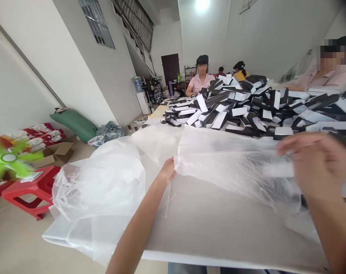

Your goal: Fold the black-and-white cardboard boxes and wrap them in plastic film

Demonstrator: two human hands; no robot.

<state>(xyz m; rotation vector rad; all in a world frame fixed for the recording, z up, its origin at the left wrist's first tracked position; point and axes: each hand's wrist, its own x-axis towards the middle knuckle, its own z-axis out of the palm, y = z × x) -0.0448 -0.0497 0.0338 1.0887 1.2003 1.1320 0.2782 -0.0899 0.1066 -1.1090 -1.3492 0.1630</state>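
Inside the table edge (218, 260), left grip (168, 170) pinches translucent plastic (218, 160); right grip (321, 160), can't tell.

2 hands (168, 170) (321, 161), 4 co-workers (200, 80), 1 fan (9, 157), 1 green sack (75, 125), 1 door (170, 67)

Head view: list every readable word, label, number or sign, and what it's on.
No readable text.
Paper on red stool: any print too small and blurred.
Black-and-white boxes: none legible.
Clear plastic in the left hand: none visible.
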